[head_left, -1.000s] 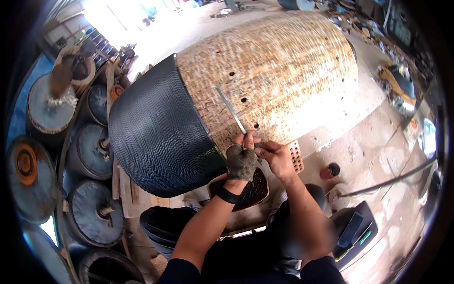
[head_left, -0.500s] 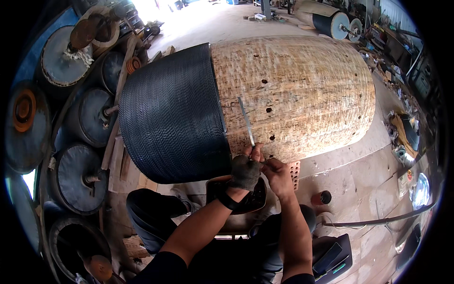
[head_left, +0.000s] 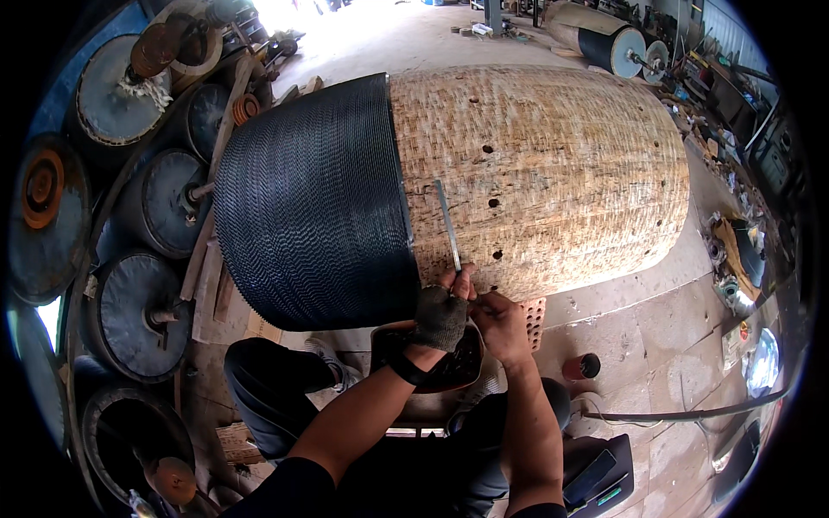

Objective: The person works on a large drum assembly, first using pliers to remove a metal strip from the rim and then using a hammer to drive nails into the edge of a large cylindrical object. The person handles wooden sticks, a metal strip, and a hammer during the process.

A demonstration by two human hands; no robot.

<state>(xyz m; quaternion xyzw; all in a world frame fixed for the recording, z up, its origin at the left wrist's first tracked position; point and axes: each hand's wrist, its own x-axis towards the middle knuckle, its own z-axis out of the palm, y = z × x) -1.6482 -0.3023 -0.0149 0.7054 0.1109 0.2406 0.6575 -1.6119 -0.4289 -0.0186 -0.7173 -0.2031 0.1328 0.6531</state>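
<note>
Across the middle of the view, a large drum-like roller, lying on its side. Over its left part, a black, finely ribbed covering, ending in a clean edge; to the right of that, bare mottled tan-brown surface, rough and dotted with small dark holes. In front of the bare part, close to the covering's edge, a thin, flat grey metal strip, tilted slightly left at the top, lower end between the left hand's fingers.
</note>
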